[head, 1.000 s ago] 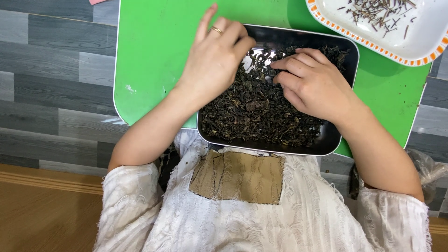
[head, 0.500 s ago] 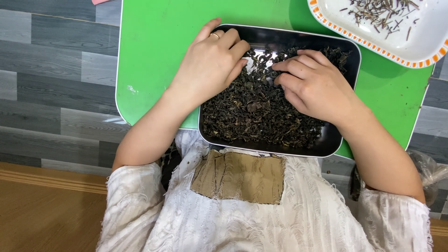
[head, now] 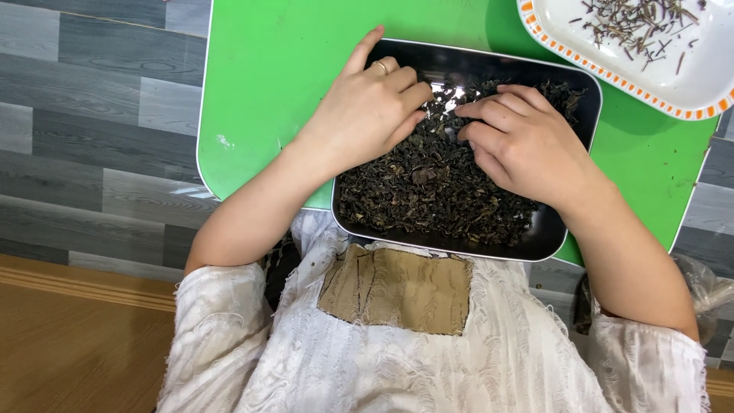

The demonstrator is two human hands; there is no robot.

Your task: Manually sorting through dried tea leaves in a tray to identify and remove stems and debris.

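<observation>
Both grips are loose, curled fingers combing the dried dark leaves (head: 428,191) without clasping anything: left hand (head: 367,115) at the metal tray (head: 550,237)'s left rim, right hand (head: 527,145) on the heap. Since a moment ago the left hand has settled lower onto the leaves. Leaves lie directly beneath both hands, on the green desk (head: 260,92).

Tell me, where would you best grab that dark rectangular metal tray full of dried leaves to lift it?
Probably by its two short ends, one hand from each side. The dark rectangular metal tray has a raised rolled rim all round, and it lies longways across the green board. The left hand and right hand rest in the dried leaves.
</observation>
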